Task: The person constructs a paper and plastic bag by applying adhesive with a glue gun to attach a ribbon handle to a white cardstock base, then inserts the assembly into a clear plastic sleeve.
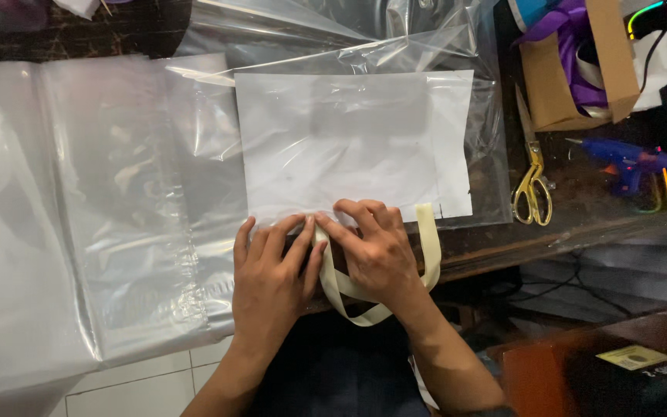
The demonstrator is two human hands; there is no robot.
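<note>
Your forearms come up from the bottom edge, and both hands are flat down at the near edge of the surface (550, 245). Left hand (270, 282) has its fingers (291, 239) spread and pressing, palm down, gripping nothing. Right hand (376, 251) does the same, fingers (364, 212) extended and pushing onto the cream ribbon (426, 247). That ribbon runs under both sets of fingertips, touching them, then loops down behind your right wrist and climbs back up just right of your right fingers.

Directly beyond your fingertips lies the white paper sheet (341, 143), wrapped in clear plastic film (395, 50); your fingers press along its near edge. Left of your left fingers, more clear plastic sheeting (94, 208) spreads wide and hangs over the edge of the surface.

Well right of your right fingers you've got gold-handled scissors (532, 185), blades pointing away from you. Further right sits a blue glue gun (627, 158). Beyond the scissors, far from your fingers, an open cardboard box (553, 93) holds purple ribbon (573, 46).
</note>
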